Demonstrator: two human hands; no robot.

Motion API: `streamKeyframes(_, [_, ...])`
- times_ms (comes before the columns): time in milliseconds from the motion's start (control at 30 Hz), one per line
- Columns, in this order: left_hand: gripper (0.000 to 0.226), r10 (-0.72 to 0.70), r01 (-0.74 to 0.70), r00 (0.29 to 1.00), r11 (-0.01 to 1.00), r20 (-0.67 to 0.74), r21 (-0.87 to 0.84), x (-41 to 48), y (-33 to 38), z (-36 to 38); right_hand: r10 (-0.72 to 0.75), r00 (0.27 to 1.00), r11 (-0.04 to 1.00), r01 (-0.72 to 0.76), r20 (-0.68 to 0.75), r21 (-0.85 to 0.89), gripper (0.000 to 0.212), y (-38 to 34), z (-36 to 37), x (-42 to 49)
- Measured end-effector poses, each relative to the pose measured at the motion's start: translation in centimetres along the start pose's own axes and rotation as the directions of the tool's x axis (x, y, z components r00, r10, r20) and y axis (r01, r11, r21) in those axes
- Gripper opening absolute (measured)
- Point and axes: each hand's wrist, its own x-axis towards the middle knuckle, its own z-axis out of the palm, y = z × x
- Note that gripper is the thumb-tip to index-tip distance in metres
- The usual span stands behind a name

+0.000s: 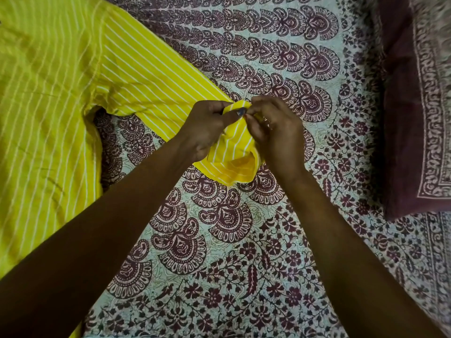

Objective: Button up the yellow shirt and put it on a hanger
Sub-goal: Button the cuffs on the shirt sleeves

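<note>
The yellow shirt [48,106] with thin white stripes lies spread over the left side of the bed. One sleeve runs diagonally from its body toward the middle. The sleeve's cuff [234,157] is lifted off the bedspread between both hands. My left hand [205,129] pinches the cuff's upper edge with thumb and fingers. My right hand [273,132] pinches the same edge from the right, fingertips touching those of the left. Any button is hidden under the fingers. No hanger is in view.
A patterned maroon and pale bedspread [244,240] covers the bed. A maroon pillow [415,106] with a printed border lies at the right edge.
</note>
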Motion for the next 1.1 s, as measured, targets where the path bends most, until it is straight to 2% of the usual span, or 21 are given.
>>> streamKeyframes(100, [0.015, 0.019, -0.019, 1.0, 1.0, 0.004, -0.024, 0.2, 0.1, -0.1, 0.052, 0.998, 0.998, -0.053, 0.04, 0.042, 0.008, 0.2, -0.1, 0.1])
streamKeyframes(167, [0.014, 0.053, -0.053, 0.998, 0.998, 0.017, 0.028, 0.3, 0.1, -0.3, 0.042, 0.998, 0.999, -0.043, 0.046, 0.013, 0.007, 0.3, -0.1, 0.0])
streamKeyframes(367, [0.015, 0.147, -0.151, 0.988, 0.982, 0.046, 0.113, 0.3, 0.9, -0.5, 0.065, 0.997, 0.997, -0.063, -0.044, 0.038, 0.005, -0.2, 0.1, 0.3])
streamKeyframes(500, [0.009, 0.088, -0.098, 0.993, 0.986, 0.079, 0.133, 0.3, 1.2, -0.6, -0.01, 0.999, 1.0, 0.011, -0.05, 0.023, 0.006, -0.1, -0.1, 0.2])
streamKeyframes(567, [0.006, 0.038, -0.057, 0.995, 0.977, 0.092, 0.208, 0.3, 1.2, -0.8, -0.076, 0.997, 0.997, 0.075, -0.028, -0.023, 0.009, 0.2, 0.0, -0.1])
streamKeyframes(667, [0.017, -0.006, -0.021, 0.997, 0.945, 0.082, 0.326, 0.5, 1.1, -0.8, -0.117, 0.993, 0.991, 0.116, -0.02, -0.07, 0.011, 0.5, 0.2, -0.2])
streamKeyframes(767, [0.023, 0.057, -0.068, 0.997, 0.953, 0.046, 0.296, 0.5, 1.2, -0.6, -0.09, 0.996, 0.995, 0.09, -0.012, -0.046, 0.009, 0.4, 0.1, 0.4])
streamKeyframes(867, [0.014, 0.108, -0.127, 0.99, 0.961, 0.09, 0.245, 0.4, 1.4, -0.6, -0.05, 0.999, 0.999, 0.05, 0.003, 0.015, 0.009, 0.2, -0.1, 0.7])
streamKeyframes(1000, [0.012, 0.134, -0.177, 0.978, 0.937, 0.159, 0.301, 0.3, 1.5, -0.9, -0.032, 0.999, 0.998, 0.032, 0.013, 0.047, 0.008, 0.0, -0.4, 1.2])
streamKeyframes(1100, [0.007, 0.181, -0.21, 0.976, 0.927, 0.12, 0.31, 0.5, 1.4, -0.8, 0.002, 1.0, 1.0, -0.002, 0.017, 0.023, 0.007, -0.2, -0.4, 1.2])
